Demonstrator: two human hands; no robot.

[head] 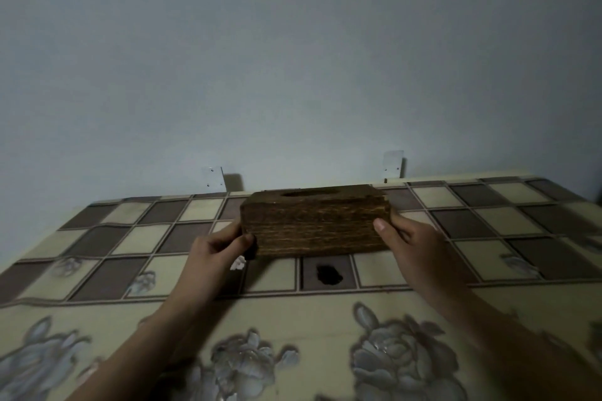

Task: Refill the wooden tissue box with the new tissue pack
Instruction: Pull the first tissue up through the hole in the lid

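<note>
Dim room, bare wall, checkered tablecloth [482, 221]; wooden tissue box [312, 225] mid-table, slot up, left hand [215, 251] and right hand [410, 244] each gripping an end. Grip evenly, turn it over slowly to reach the base; tissue pack not in view.

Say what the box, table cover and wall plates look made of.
Box: dark stained wood, matte, streaky grain. Table cover: likely vinyl or oilcloth, printed tiles and flowers, faint sheen. Wall plates: probably metal, pale grey with screw holes.
</note>
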